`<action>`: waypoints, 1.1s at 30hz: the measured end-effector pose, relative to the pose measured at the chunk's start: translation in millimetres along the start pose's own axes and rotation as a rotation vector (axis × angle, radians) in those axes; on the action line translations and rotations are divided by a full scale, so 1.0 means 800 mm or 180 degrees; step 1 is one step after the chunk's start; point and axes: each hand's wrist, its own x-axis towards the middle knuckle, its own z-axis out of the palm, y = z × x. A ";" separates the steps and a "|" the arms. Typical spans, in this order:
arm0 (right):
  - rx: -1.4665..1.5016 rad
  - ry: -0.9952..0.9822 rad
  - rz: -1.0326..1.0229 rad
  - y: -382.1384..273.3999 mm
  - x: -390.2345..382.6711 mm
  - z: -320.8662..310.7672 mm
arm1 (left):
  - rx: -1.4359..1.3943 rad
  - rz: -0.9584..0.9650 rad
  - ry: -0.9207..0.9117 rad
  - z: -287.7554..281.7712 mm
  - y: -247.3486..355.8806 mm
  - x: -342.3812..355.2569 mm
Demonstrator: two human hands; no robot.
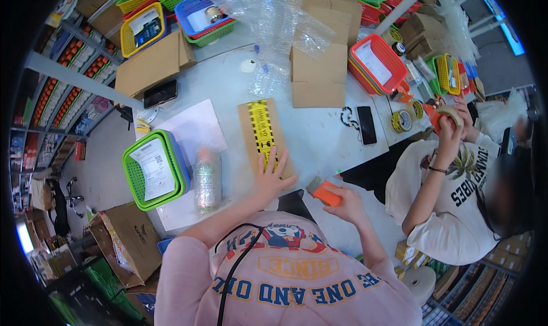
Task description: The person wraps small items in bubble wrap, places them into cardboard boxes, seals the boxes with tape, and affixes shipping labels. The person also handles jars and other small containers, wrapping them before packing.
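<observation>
My left hand (271, 177) rests with fingers spread on a flat cardboard piece (247, 132), over the lower end of a yellow-and-black printed strip (262, 120) stuck along it. To the right and a little lower, my right hand (345, 206) grips an orange tape dispenser (325, 192) near the table's front edge. Left of the cardboard lies a cylindrical bundle (206, 183) in clear wrap, on white paper (194, 120). Stacked green and blue baskets (130, 177) stand beside it with a printed sheet inside.
A phone (366, 125), beads (349, 118) and tape rolls (401, 120) lie at the right, where a co-worker (445, 200) holds a tape roll. Bubble wrap (268, 35), cardboard (318, 86) and colourful baskets (377, 63) line the back. Another phone (160, 94) lies at back left.
</observation>
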 end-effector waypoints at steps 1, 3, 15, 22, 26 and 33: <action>0.0128 0.0172 -0.0137 -0.012 -0.006 -0.023 | -0.0111 0.0368 -0.0407 -0.028 -0.021 -0.005; 0.0506 0.0841 -0.0886 -0.027 -0.003 -0.036 | -0.0329 0.0988 -0.1135 -0.083 -0.059 -0.008; 0.0700 0.1434 -0.2264 -0.085 0.035 -0.015 | -0.5169 -0.2502 0.0375 -0.138 -0.033 0.032; 0.0532 0.1517 -0.1427 -0.102 -0.003 0.021 | -0.3728 -0.2519 0.0660 -0.095 -0.129 0.044; 0.0730 0.1213 -0.0900 -0.083 -0.027 0.033 | -0.2965 -0.2343 0.0736 -0.075 -0.195 0.063; 0.0855 0.0982 -0.0683 -0.065 0.036 0.072 | -0.2875 -0.2666 -0.0583 0.011 -0.217 0.053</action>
